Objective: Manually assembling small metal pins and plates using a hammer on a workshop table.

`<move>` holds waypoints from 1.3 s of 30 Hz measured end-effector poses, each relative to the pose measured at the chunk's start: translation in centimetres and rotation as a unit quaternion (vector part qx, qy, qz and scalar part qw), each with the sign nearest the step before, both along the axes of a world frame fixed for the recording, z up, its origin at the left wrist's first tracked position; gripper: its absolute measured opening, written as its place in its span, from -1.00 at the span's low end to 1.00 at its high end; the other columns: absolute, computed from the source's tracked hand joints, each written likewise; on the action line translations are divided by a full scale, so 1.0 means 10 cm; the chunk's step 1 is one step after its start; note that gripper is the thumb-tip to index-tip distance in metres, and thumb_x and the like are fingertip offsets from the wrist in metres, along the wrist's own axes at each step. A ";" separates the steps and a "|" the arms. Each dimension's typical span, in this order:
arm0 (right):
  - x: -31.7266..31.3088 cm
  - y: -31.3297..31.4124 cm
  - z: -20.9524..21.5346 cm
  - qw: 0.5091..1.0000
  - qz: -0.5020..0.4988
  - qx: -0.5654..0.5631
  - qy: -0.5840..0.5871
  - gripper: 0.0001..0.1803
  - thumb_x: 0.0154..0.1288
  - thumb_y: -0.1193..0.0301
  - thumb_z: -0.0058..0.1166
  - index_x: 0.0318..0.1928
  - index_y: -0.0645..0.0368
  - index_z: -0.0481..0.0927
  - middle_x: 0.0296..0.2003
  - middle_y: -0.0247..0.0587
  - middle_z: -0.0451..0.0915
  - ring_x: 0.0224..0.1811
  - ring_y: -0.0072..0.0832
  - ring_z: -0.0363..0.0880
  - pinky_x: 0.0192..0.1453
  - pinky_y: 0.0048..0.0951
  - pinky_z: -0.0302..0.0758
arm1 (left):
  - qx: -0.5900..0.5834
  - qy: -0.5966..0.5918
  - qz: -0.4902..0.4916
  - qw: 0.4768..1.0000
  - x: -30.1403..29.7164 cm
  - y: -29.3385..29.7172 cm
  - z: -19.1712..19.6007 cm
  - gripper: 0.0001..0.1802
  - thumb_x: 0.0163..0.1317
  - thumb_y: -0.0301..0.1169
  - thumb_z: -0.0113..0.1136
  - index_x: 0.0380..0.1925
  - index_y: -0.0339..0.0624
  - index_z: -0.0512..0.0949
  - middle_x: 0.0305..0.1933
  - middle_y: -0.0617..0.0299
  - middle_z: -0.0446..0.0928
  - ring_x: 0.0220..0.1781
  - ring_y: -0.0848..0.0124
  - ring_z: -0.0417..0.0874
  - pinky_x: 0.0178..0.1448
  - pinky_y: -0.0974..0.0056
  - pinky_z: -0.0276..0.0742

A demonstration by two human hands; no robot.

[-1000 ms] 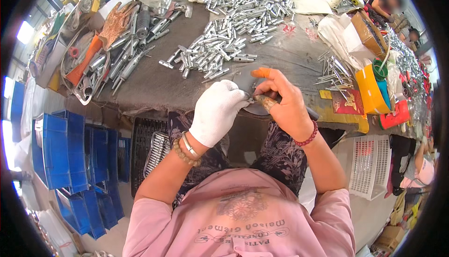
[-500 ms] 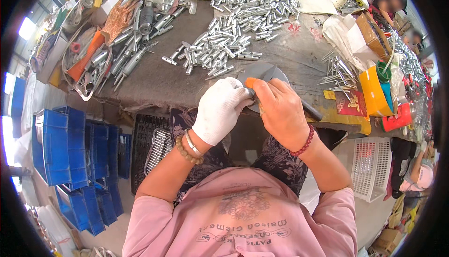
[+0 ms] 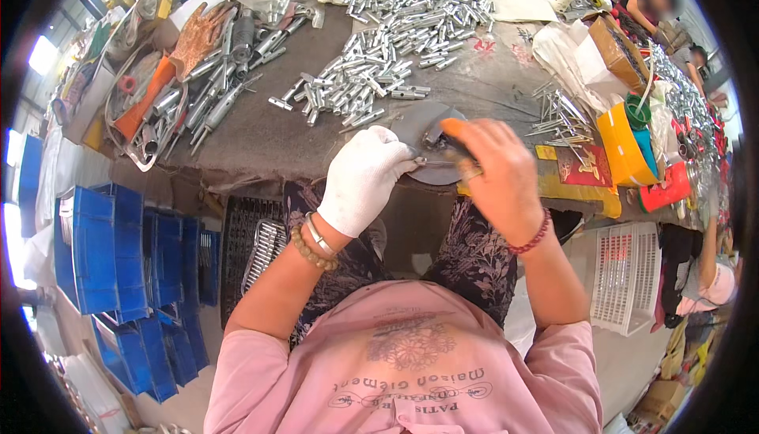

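Note:
My left hand (image 3: 362,177), in a white glove, is closed in a pinch at the near left edge of a round dark grey disc (image 3: 411,124). A small metal piece (image 3: 421,161) pokes from its fingertips. My right hand (image 3: 504,179) has an orange cover on one finger and is blurred. Its fingers curl over the disc's right side, and what they hold is hidden. A small dark fitting (image 3: 436,137) shows on the disc between the hands. Beyond it lies a large heap of short silver metal tubes (image 3: 348,90).
Longer metal rods and an orange glove (image 3: 198,43) lie at left. Thin metal pins (image 3: 565,114) and a yellow box (image 3: 626,145) are at right. Blue bins (image 3: 107,252) stand lower left, a white crate (image 3: 626,276) lower right. A co-worker (image 3: 652,11) is far right.
My right hand has moved right and slightly down, away from the left fingertips. The left hand has shifted slightly. The dark rod that stuck out past my right hand is no longer visible.

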State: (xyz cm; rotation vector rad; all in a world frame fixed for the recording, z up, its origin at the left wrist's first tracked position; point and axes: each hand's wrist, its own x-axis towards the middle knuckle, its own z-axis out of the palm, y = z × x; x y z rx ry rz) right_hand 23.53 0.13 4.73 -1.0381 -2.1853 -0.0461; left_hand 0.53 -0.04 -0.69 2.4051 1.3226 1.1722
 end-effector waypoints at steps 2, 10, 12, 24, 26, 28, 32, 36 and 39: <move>0.18 -0.01 -0.01 0.998 -0.046 -0.023 -0.044 -0.45 0.15 0.61 0.32 0.21 0.11 0.66 -0.18 -0.15 0.70 -0.05 -0.06 0.67 0.08 -0.10 0.62 | -0.010 0.011 -0.003 1.000 0.00 -0.02 0.02 -0.79 0.16 -0.50 0.52 -0.18 -0.14 0.76 -0.21 0.14 0.64 -0.08 0.11 0.69 0.05 0.09 0.63; 0.30 -0.26 0.01 0.987 -0.087 -0.124 0.053 -0.45 0.13 0.67 0.28 0.18 0.07 0.73 -0.13 -0.10 0.63 -0.09 -0.09 0.71 -0.03 -0.07 0.64 | -0.045 -0.011 -0.036 0.998 -0.04 0.00 0.09 -0.80 0.21 -0.52 0.48 -0.16 -0.19 0.74 -0.18 0.11 0.62 -0.09 0.09 0.67 0.05 0.10 0.61; 0.25 -0.39 0.09 0.993 -0.072 -0.078 0.049 -0.44 0.13 0.68 0.27 0.19 0.07 0.74 -0.12 -0.12 0.61 -0.11 -0.10 0.72 -0.06 -0.10 0.65 | -0.038 -0.019 -0.043 0.998 -0.05 0.00 0.07 -0.79 0.20 -0.52 0.49 -0.15 -0.19 0.74 -0.18 0.11 0.62 -0.09 0.08 0.67 0.05 0.10 0.61; 0.23 -0.46 0.06 0.994 -0.100 0.031 0.040 -0.46 0.23 0.63 0.24 0.22 -0.01 0.79 -0.09 -0.19 0.59 -0.17 -0.23 0.73 -0.15 -0.21 0.66 | -0.057 -0.042 -0.047 0.996 -0.06 0.02 0.04 -0.77 0.16 -0.58 0.50 -0.16 -0.21 0.76 -0.20 0.09 0.61 -0.09 0.10 0.67 0.04 0.11 0.60; 0.24 -0.45 0.02 0.994 -0.086 0.059 0.039 -0.46 0.23 0.62 0.24 0.22 -0.01 0.79 -0.10 -0.21 0.59 -0.20 -0.25 0.72 -0.16 -0.22 0.66 | -0.054 -0.058 -0.056 0.995 -0.06 0.00 0.04 -0.77 0.17 -0.57 0.51 -0.16 -0.21 0.76 -0.20 0.09 0.61 -0.09 0.10 0.67 0.04 0.11 0.60; 0.20 -0.50 -0.02 0.997 -0.060 0.028 -0.028 -0.44 0.21 0.64 0.24 0.23 -0.02 0.79 -0.12 -0.23 0.59 -0.24 -0.26 0.70 -0.17 -0.22 0.66 | -0.042 -0.035 -0.048 0.997 -0.04 0.01 0.04 -0.78 0.16 -0.57 0.51 -0.17 -0.21 0.76 -0.21 0.10 0.60 -0.10 0.10 0.66 0.04 0.12 0.60; 0.21 -0.46 -0.11 0.997 -0.063 -0.050 -0.005 -0.33 0.16 0.71 0.17 0.29 -0.04 0.76 -0.13 -0.17 0.57 -0.20 -0.16 0.70 -0.13 -0.18 0.66 | -0.061 -0.041 -0.046 0.996 -0.04 0.02 0.04 -0.78 0.15 -0.58 0.52 -0.18 -0.22 0.75 -0.21 0.11 0.60 -0.10 0.12 0.66 0.03 0.13 0.60; 0.23 -0.32 -0.05 0.991 -0.052 -0.086 0.087 -0.32 0.17 0.75 0.11 0.30 0.01 0.75 -0.12 -0.09 0.58 -0.16 -0.05 0.69 -0.08 -0.14 0.64 | -0.063 -0.060 -0.049 0.995 -0.06 0.03 0.02 -0.78 0.17 -0.57 0.52 -0.18 -0.22 0.75 -0.21 0.13 0.60 -0.10 0.15 0.66 0.04 0.13 0.59; 0.25 -0.27 -0.03 0.992 -0.056 -0.067 0.092 -0.31 0.14 0.77 0.14 0.28 0.02 0.76 -0.12 -0.09 0.58 -0.15 -0.08 0.68 -0.07 -0.18 0.64 | -0.068 -0.077 -0.050 0.994 -0.07 -0.01 -0.01 -0.79 0.17 -0.55 0.52 -0.18 -0.23 0.75 -0.21 0.13 0.60 -0.09 0.14 0.66 0.05 0.13 0.59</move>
